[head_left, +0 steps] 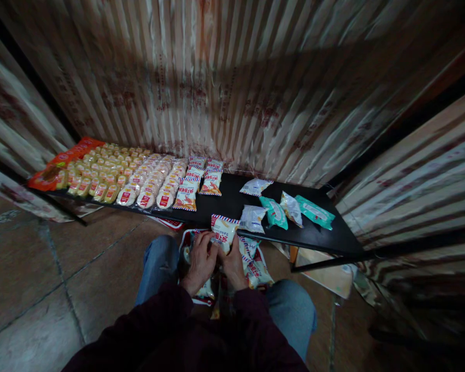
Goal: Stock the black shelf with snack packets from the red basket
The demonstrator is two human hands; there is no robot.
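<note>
Both hands, left point(202, 261) and right point(232, 263), grip a snack packet point(223, 232) between them at the near edge of the black shelf point(227, 199). Below it, a red-and-white basket point(183, 243) between the knees holds more striped packets point(256, 271). On the shelf, upright packets point(186, 194) stand right of clear-wrapped round cakes point(165, 199); small yellow packs point(104, 175) fill the left, beside an orange bag point(64, 163).

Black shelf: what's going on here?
A person's left hand and right hand hold a snack bag at the shelf's front edge. On the shelf, from the left: an orange pack, yellow packs, round packs, upright-looking rows of similar bags, then silvery packs and green packs. More bags lie below.
</note>
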